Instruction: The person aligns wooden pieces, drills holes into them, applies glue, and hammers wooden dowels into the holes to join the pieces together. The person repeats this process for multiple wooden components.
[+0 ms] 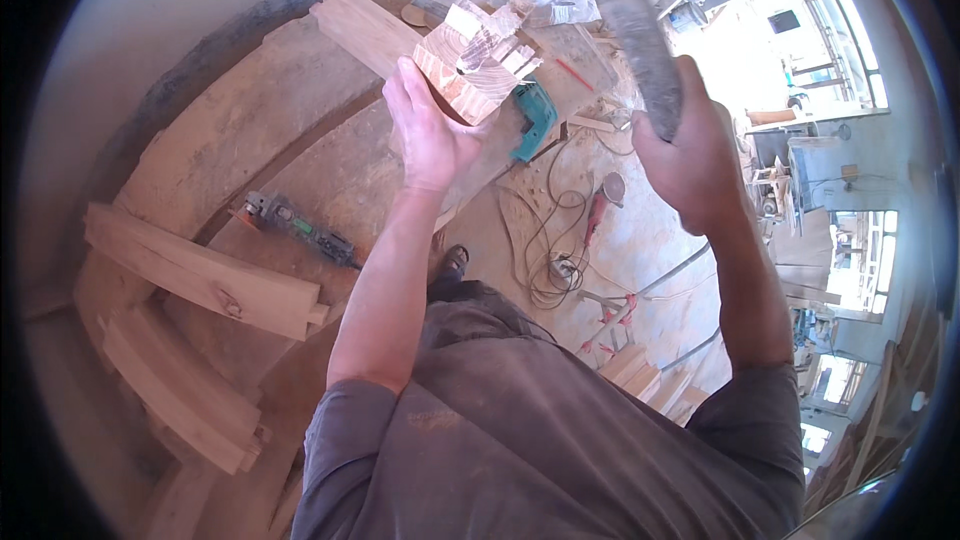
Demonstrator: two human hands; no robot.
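My left hand (430, 135) grips a thick wooden post (460, 85), its end grain facing me. Splintered, notched pieces stand up along the far side of that end, and the rest of the post is hidden behind it. In my right hand (690, 155) is the handle of a hatchet (642, 50), raised above and to the right of the post. Motion smears its dark head, which reaches left over the post's splintered end; I cannot see whether they touch. Beyond my left hand, another squared timber (370, 30) lies on the workbench (220, 110).
Shaped timbers (205, 280) and a grinder-like power tool (300, 225) lie at the left. A teal power tool (535, 120) rests beside the post. On the floor are a red grinder (603, 205), looped cords (545, 260) and stacked boards (640, 380). Windows and machinery line the right.
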